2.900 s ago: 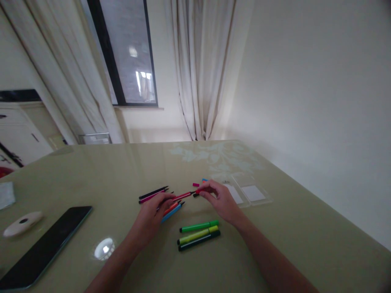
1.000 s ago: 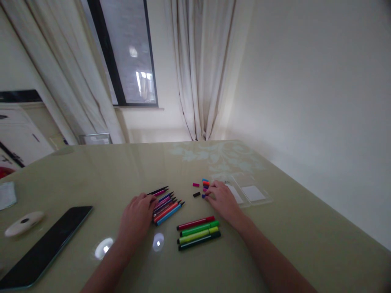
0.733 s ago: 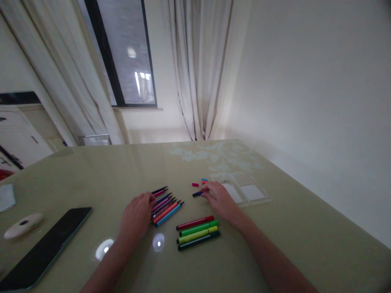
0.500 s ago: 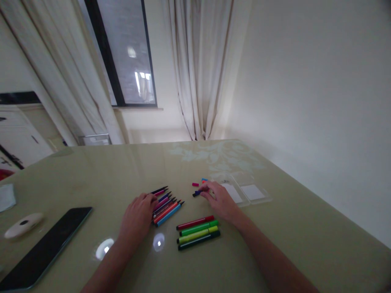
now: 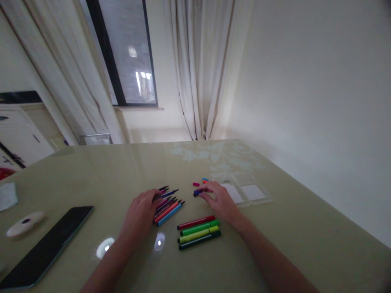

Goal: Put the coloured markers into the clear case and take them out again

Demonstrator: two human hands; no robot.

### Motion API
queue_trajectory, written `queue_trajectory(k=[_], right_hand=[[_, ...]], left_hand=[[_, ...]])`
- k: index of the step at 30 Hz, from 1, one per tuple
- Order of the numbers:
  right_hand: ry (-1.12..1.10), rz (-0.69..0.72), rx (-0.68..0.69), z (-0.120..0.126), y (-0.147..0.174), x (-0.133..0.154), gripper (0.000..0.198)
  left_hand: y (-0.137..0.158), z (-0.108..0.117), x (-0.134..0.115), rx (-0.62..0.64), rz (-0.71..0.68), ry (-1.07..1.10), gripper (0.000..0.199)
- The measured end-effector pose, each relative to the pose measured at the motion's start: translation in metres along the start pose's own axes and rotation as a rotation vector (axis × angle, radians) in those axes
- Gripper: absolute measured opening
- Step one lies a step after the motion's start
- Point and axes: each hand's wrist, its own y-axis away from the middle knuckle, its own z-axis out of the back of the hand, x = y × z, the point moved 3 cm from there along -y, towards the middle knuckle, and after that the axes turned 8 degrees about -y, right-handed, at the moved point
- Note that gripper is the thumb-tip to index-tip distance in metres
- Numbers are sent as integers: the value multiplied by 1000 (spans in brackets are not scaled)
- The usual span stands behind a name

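Left arm: the forearm enters at the lower edge and slants up and to the right, the back of the left hand (image 5: 140,211) facing upward. The fingers are curled, closed on the rear of a dark blue marker (image 5: 168,193), whose bare nib points right and slightly away from the person. The left thumb is hidden from view. The marker lies across the upper part of a cluster of uncapped pens, including an orange marker (image 5: 168,213) and a light blue marker (image 5: 171,213), both beside the hand with nibs pointing up and right.

Right arm: the forearm comes in from the lower right and slants up and to the left. The right hand (image 5: 220,199) is bent inward, thumb and forefinger brought nearly together on a small blue cap (image 5: 197,191). A black cap (image 5: 195,195) sits just beside or under it (contact cannot be determined). The blue cap and the dark blue nib are near but apart.

Surroundings: a pink cap (image 5: 196,184) lies just beyond the fingertips. Nearer the person, four capped markers rest side by side: red (image 5: 195,222), green (image 5: 200,228), yellow-green (image 5: 198,235) and dark green (image 5: 200,240). A clear case (image 5: 266,199) lies open beyond the right wrist.
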Motion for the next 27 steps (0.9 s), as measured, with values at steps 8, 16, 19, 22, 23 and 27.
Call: queue_trajectory(k=[8, 16, 19, 22, 23, 27], right_hand=[[-59, 72, -21, -1, 0, 11, 12], [-110, 88, 25, -5, 2, 13, 11], [-159, 50, 11, -4, 1, 10, 11], [-224, 10, 5, -2, 0, 7, 9], [-245, 2, 5, -1, 0, 7, 8], [-299, -13, 16, -1, 0, 8, 9]], left_hand=[[7, -7, -26, 22, -108, 270, 27], [8, -6, -32, -10, -163, 355, 27], [9, -3, -38, -3, -196, 421, 29], [10, -3, -41, -4, -205, 470, 29], [10, -4, -41, -7, -204, 478, 29], [12, -9, -38, -5, -216, 481, 30]])
